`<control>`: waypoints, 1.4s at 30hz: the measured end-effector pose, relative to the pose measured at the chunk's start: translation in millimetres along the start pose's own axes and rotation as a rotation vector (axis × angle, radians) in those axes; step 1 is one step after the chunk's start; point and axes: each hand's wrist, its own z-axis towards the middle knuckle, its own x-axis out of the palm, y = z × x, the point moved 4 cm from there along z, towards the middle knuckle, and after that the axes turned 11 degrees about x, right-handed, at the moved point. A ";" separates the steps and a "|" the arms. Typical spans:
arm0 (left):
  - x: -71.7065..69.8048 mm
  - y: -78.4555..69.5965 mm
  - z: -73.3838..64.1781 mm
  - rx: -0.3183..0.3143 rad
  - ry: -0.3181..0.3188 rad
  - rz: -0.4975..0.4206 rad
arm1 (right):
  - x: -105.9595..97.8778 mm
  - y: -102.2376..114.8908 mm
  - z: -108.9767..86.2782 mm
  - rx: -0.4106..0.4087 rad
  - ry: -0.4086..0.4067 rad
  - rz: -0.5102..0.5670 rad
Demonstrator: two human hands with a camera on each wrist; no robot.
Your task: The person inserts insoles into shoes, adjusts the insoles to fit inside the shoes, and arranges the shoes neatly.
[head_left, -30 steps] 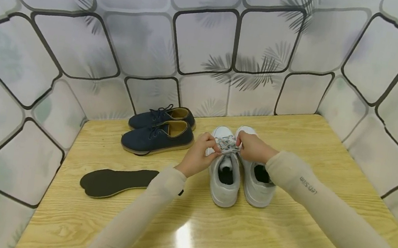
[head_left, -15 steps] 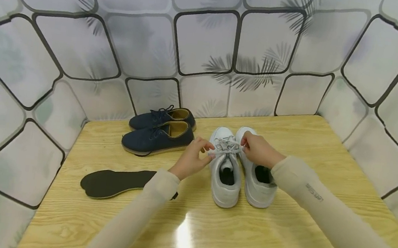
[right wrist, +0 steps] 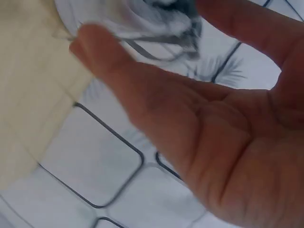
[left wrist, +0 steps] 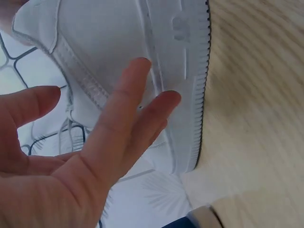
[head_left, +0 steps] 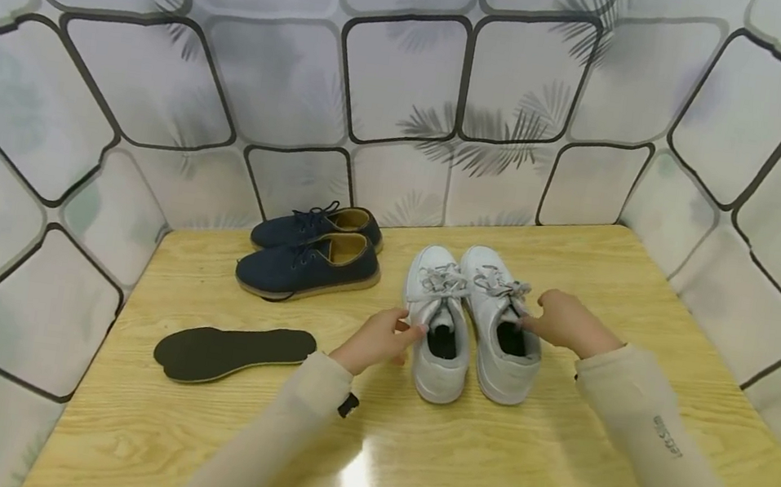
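Observation:
Two white sneakers stand side by side on the wooden table, toes toward the back wall. Beside the outer side of the left sneaker [head_left: 441, 380] is my left hand [head_left: 380, 342]; its fingers are extended in the left wrist view, overlapping the shoe's white side wall [left wrist: 114, 33]. A grey lace bow [head_left: 445, 281] lies on that sneaker. At the outer collar of the right sneaker [head_left: 508, 376], my right hand [head_left: 568, 324] has its thumb and fingers spread apart. In the right wrist view, the blurred shoe and a lace [right wrist: 161, 40] show beyond the hand.
A pair of navy lace-up shoes [head_left: 305, 269] stands at the back left by the patterned wall [head_left: 413, 74]. In front of them lies a dark insole [head_left: 228, 354], near my left sleeve [head_left: 294, 416]. The wooden table [head_left: 478, 477] meets the wall along its back edge.
Both hands have let go of the left sneaker's laces. My left hand has dropped lower along that shoe; my right hand has moved right and nearer, to the right sneaker's outer side.

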 end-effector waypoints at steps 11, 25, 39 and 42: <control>6.5 -3.8 6.6 0.064 -0.038 -0.019 | 23.5 -19.1 9.4 -0.012 -0.064 0.210; 8.5 -7.2 13.7 0.063 -0.067 -0.017 | 11.2 -38.8 18.5 -0.024 -0.167 0.185; 8.5 -5.4 16.6 0.077 -0.062 -0.036 | -7.7 -68.6 27.5 0.001 -0.200 0.149; 7.8 -4.7 16.4 0.082 -0.067 -0.044 | -13.3 -75.3 28.9 0.001 -0.209 0.140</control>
